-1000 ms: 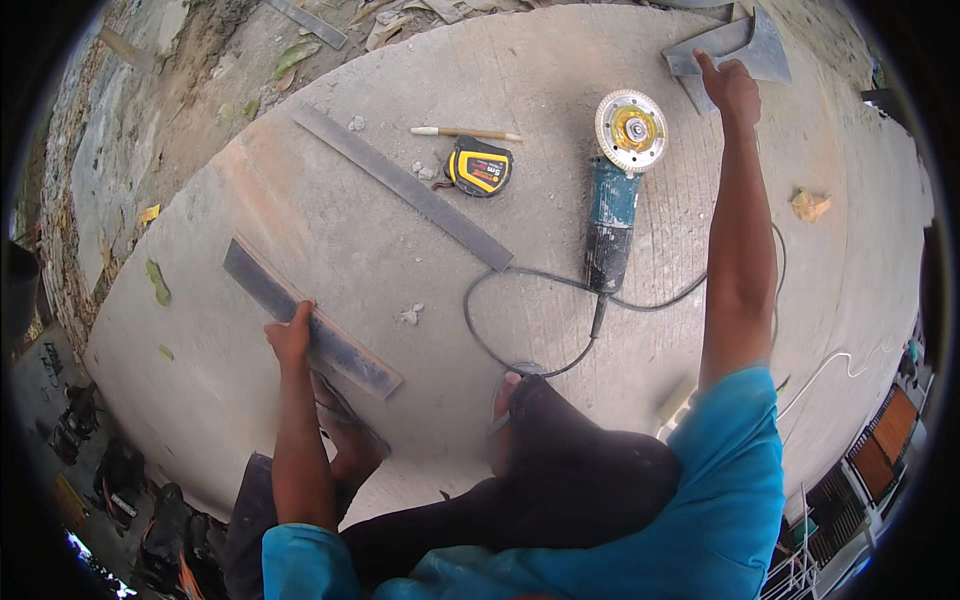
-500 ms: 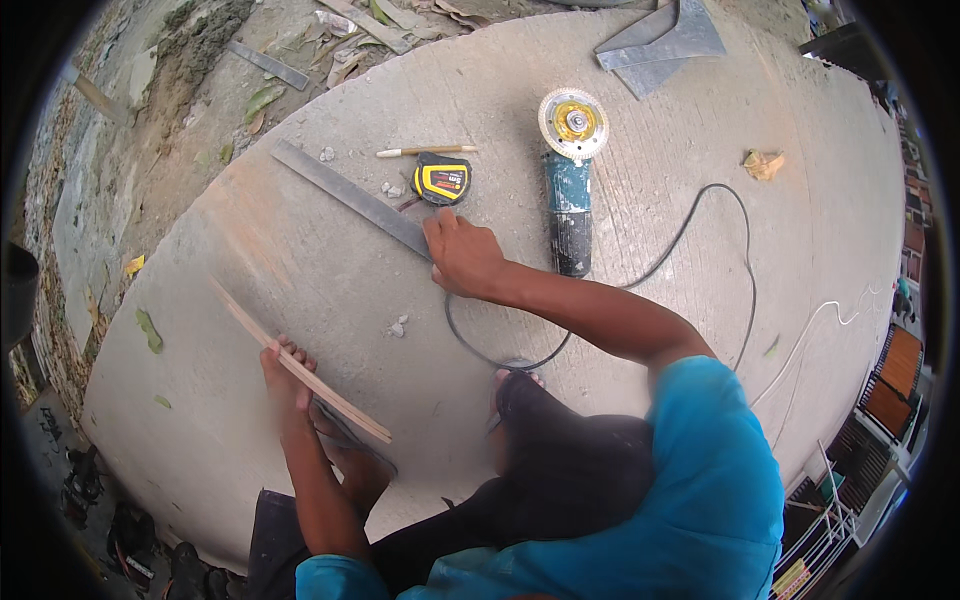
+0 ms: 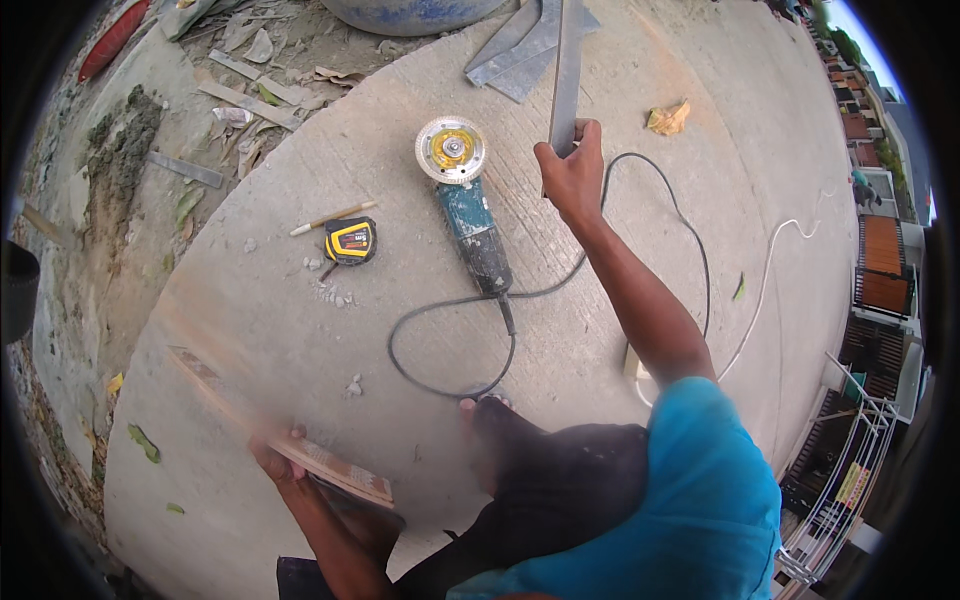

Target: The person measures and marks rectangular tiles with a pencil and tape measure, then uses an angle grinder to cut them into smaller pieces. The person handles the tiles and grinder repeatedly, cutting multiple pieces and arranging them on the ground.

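Note:
My right hand (image 3: 576,176) is closed round the near end of a long flat grey strip (image 3: 566,85), which points away from me above the concrete. My left hand (image 3: 277,458) grips some thin tan tile strips (image 3: 338,468) at the lower left; a ribbed pattern shows on their face, and part of them is blurred. Between my hands lies an angle grinder (image 3: 468,222) with its disc facing up. To its left rest a yellow and black tape measure (image 3: 350,241) and a pencil-like marker (image 3: 334,218).
Flat grey offcuts (image 3: 510,62) lie at the far edge of the slab, near a large round basin (image 3: 410,12). The grinder's black cord (image 3: 395,350) loops across the concrete by my foot. A white cable (image 3: 765,275) runs at the right. Rubble and leaves border the far left.
My right hand has lifted the grey strip off the concrete and swung it right and away from me. The tile strips in my left hand have tilted, showing more of their face. The view has shifted.

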Available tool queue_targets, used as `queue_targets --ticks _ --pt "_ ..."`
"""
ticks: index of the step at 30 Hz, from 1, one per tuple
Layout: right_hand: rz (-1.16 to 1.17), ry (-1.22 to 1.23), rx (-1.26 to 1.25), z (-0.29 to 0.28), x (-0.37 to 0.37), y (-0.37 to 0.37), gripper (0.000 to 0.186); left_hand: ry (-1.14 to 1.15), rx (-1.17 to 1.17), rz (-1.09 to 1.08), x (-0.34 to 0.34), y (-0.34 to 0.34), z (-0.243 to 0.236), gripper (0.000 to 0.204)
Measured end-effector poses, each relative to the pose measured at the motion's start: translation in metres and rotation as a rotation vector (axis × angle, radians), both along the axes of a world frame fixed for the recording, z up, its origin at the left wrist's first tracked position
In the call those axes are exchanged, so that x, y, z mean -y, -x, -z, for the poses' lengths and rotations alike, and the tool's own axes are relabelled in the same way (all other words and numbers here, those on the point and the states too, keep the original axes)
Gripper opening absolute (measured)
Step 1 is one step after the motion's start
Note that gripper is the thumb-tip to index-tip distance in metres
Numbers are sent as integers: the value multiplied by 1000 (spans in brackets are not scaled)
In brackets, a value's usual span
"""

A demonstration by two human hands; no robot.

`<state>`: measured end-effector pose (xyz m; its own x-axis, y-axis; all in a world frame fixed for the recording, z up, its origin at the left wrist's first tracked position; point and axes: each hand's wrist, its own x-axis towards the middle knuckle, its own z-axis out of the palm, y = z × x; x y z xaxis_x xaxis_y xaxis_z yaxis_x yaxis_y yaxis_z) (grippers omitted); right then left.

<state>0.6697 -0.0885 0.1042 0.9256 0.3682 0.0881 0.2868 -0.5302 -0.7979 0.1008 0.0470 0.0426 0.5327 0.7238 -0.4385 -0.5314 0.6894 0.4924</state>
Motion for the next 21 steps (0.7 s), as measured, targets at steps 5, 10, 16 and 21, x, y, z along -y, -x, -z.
queue_targets --ticks 5,10,16,21 --pt "119 220 283 74 -55 -122 48 73 20 -19 7 -9 -11 45" --pt "205 374 225 98 -105 -166 56 53 69 -56 24 -19 -32 41" --pt "300 637 193 75 -127 -164 59 82 -7 -96 32 -27 -52 39" --pt "-596 -58 532 2 -147 -30 45 63 -54 -42 32 -21 -45 38"
